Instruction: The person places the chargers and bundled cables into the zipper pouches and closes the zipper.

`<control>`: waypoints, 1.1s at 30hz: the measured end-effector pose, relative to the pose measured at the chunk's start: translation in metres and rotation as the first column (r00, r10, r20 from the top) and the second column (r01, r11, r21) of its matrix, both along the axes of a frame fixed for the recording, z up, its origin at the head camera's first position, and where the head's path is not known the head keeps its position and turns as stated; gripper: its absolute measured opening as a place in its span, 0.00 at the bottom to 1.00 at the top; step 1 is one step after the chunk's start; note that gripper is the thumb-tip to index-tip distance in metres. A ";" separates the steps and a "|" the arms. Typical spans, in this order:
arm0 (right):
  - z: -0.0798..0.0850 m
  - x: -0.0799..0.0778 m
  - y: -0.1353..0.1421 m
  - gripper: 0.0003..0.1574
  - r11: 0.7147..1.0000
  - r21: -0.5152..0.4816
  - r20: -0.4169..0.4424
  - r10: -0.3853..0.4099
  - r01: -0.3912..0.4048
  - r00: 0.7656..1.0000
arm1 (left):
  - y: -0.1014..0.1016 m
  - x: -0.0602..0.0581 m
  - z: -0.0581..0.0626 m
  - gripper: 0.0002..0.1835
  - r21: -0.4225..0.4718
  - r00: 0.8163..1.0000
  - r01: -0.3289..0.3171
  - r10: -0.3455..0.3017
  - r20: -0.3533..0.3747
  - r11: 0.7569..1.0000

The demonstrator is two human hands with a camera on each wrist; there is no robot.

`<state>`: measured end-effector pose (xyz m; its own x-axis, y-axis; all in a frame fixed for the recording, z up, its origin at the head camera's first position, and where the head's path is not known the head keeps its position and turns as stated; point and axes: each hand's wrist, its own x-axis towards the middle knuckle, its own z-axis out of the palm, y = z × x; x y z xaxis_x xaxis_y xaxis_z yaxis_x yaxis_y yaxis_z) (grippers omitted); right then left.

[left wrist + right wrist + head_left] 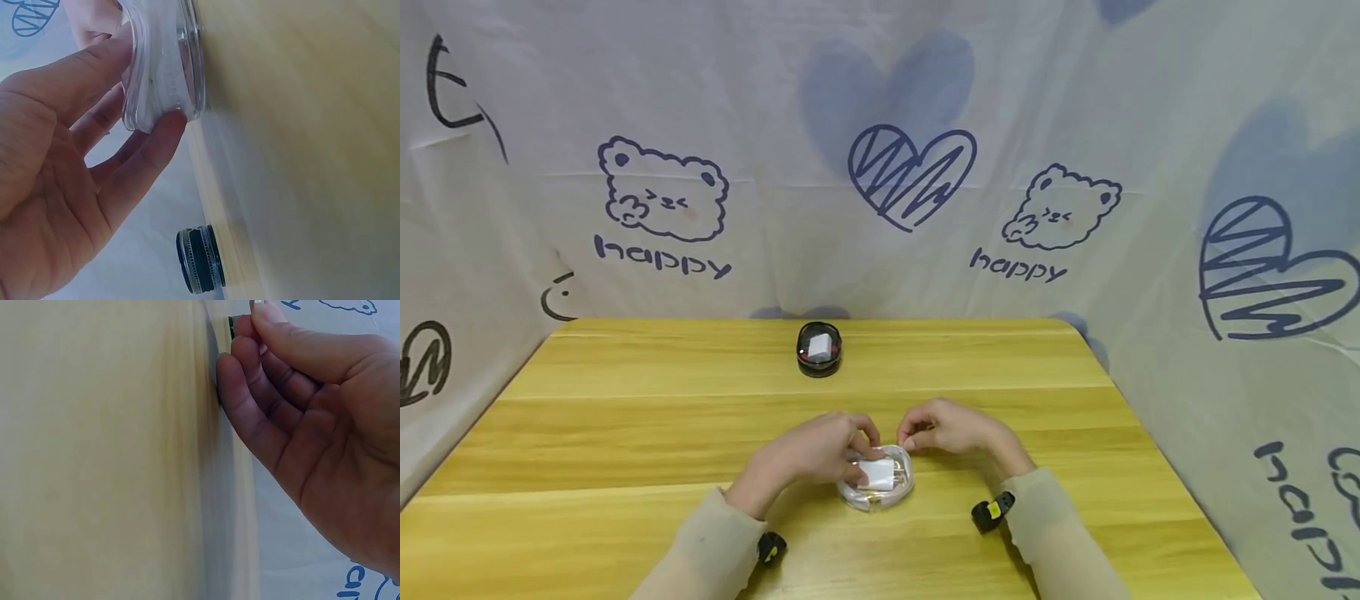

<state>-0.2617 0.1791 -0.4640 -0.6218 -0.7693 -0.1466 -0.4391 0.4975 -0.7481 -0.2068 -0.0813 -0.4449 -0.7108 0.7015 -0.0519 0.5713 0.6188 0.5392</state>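
A clear oval case point(876, 505) lies on the wooden table before me, with a white charger plug point(876, 474) in its middle and a white cable coiled round it. My left hand point(823, 450) grips the case from the left, thumb and fingers bent over it. In the left wrist view the thumb and fingers bear on the sides of the clear case point(165, 69). Beside the far right rim, my right hand point(951, 427) pinches a small pale piece point(257, 303) between thumb and forefinger; I cannot tell what it is.
A dark oval case point(809, 367) with a white block on it stands near the table's far edge. A white cloth point(775, 125) printed with bears and hearts hangs behind and at both sides of the wooden table point(625, 450). Each wrist wears a black strap.
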 end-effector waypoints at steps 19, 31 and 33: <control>-0.001 0.002 -0.005 0.05 1.000 -0.008 -0.029 -0.025 0.025 0.999 | -0.002 -0.005 -0.004 0.08 0.034 0.999 0.027 -0.026 -0.020 0.999; 0.000 0.003 -0.002 0.04 1.000 -0.015 -0.005 -0.002 0.002 1.000 | 0.001 0.001 0.000 0.06 0.010 1.000 -0.023 0.023 0.000 1.000; 0.001 0.003 -0.001 0.04 1.000 -0.009 -0.002 0.004 -0.004 1.000 | 0.002 0.002 0.001 0.06 -0.001 1.000 -0.028 0.028 -0.002 1.000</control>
